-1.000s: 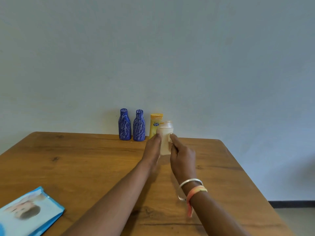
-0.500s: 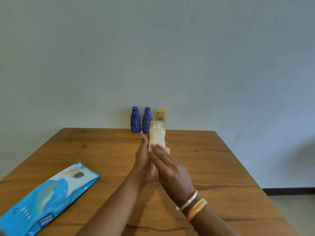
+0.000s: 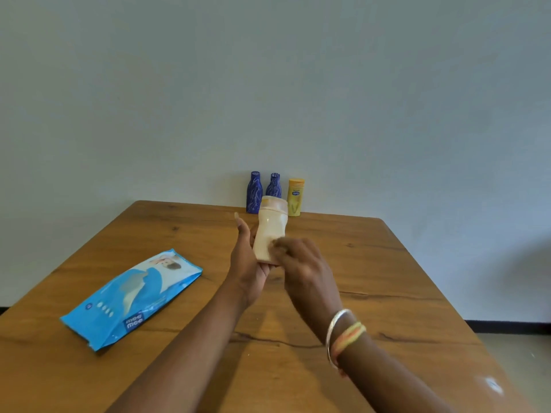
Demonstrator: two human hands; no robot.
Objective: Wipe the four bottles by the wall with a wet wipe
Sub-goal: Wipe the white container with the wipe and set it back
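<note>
My left hand holds a cream bottle with a peach cap, lifted above the table and tilted slightly right. My right hand, blurred, presses a small whitish wet wipe against the bottle's lower right side. Two dark blue patterned bottles and a yellow bottle stand upright in a row against the wall at the table's far edge. The cream bottle partly hides the second blue bottle.
A blue pack of wet wipes lies flat on the wooden table, to the left of my arms. A plain pale wall rises directly behind the table. The floor shows past the table's right edge.
The cream bottle has come away from the row by the wall and towards me in my left hand. My right hand has slid down its side with the wipe. The view has pulled back.
</note>
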